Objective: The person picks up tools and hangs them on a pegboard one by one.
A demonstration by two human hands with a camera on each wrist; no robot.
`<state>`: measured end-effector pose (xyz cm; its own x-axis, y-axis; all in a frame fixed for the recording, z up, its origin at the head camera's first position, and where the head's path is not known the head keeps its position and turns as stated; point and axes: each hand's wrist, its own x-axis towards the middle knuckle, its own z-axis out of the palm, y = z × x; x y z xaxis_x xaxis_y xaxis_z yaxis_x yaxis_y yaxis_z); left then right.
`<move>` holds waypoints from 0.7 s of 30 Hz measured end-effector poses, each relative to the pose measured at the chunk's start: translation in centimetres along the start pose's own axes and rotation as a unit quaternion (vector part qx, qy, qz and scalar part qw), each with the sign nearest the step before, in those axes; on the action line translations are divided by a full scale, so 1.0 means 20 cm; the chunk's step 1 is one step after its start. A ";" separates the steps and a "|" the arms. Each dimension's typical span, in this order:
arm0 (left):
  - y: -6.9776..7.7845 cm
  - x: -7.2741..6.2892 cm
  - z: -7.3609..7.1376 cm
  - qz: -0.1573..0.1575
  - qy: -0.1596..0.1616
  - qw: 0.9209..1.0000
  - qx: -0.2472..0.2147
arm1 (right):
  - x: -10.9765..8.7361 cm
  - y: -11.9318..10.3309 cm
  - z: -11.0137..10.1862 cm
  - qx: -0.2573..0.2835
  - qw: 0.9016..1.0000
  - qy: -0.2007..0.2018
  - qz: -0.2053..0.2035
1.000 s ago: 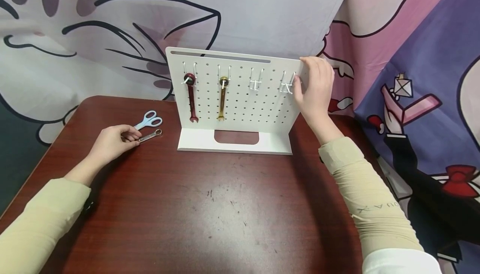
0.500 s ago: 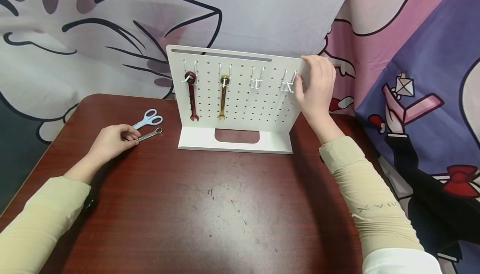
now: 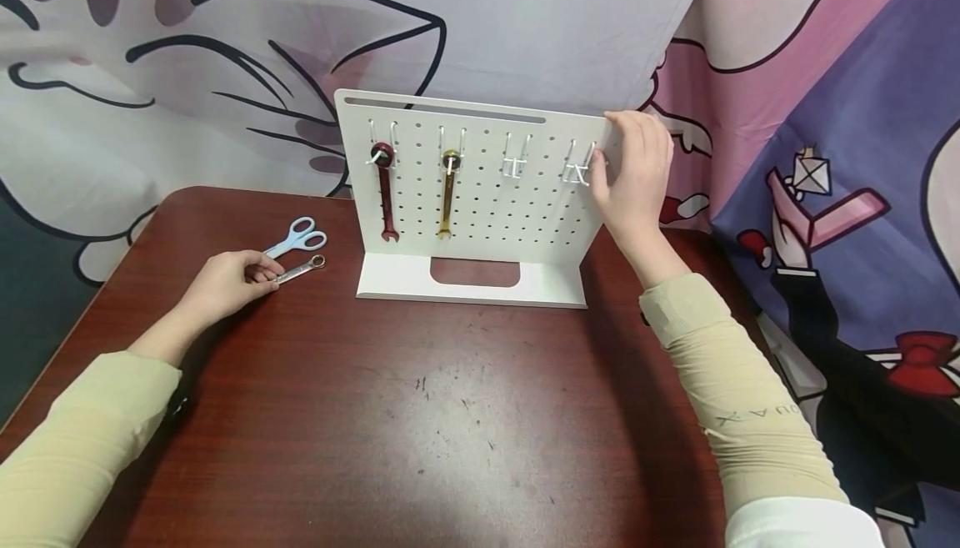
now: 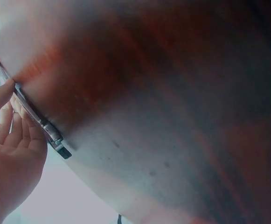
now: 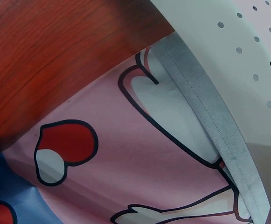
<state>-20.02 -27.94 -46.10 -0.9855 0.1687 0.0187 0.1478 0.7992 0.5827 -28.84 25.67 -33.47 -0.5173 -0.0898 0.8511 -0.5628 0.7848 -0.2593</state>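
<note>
At the left of the table, my left hand (image 3: 225, 285) pinches a small silver wrench (image 3: 300, 269) between thumb and fingers, its ring end pointing right. The left wrist view shows the thumb pressed along the wrench (image 4: 30, 108). Light-blue scissors (image 3: 302, 238) lie just behind it, their blades partly hidden by the hand. My right hand (image 3: 637, 168) grips the upper right edge of a white pegboard (image 3: 480, 243), thumb on the front face. A red wrench (image 3: 386, 198) and a gold wrench (image 3: 447, 198) hang from the board's two left hooks.
Two more hooks, a middle one (image 3: 514, 167) and a right one (image 3: 577, 173), hold nothing. The brown table (image 3: 450, 414) stretches in front of the board's base. Printed cloth (image 3: 525, 31) hangs close behind the board, and more cloth (image 5: 102, 154) hangs at the right.
</note>
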 end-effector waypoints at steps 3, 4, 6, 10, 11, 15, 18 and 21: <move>0.00 0.00 0.00 0.001 -0.005 1.000 -0.003 | 0.00 0.00 0.00 -0.002 1.000 -0.001 0.000; 0.00 0.00 -0.01 0.000 -0.007 1.000 -0.004 | 0.00 0.00 0.00 -0.003 1.000 -0.001 0.000; 0.00 0.00 0.00 0.001 -0.007 1.000 -0.003 | 0.00 0.00 0.00 -0.004 1.000 -0.002 0.000; 0.00 0.00 0.00 -0.001 -0.009 1.000 -0.003 | 0.00 0.00 0.00 -0.005 1.000 -0.004 0.000; 0.00 0.00 0.00 -0.002 -0.009 1.000 -0.002 | 0.00 0.00 0.00 -0.005 1.000 -0.005 0.000; 0.00 0.00 0.00 -0.001 -0.012 1.000 -0.002 | 0.00 0.00 0.00 -0.005 1.000 -0.006 -0.001; 0.01 0.00 0.00 0.001 -0.016 1.000 -0.003 | 0.00 0.00 0.00 -0.005 1.000 -0.006 -0.002; 0.01 0.00 0.00 0.002 -0.020 1.000 -0.008 | 0.00 0.00 -0.01 -0.006 1.000 -0.007 -0.003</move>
<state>-20.02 -27.76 -46.01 -0.9807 0.1952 -0.0107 0.1506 0.7890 0.5957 -28.76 25.73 -33.43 -0.5218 -0.1031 0.8468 -0.5593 0.7909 -0.2483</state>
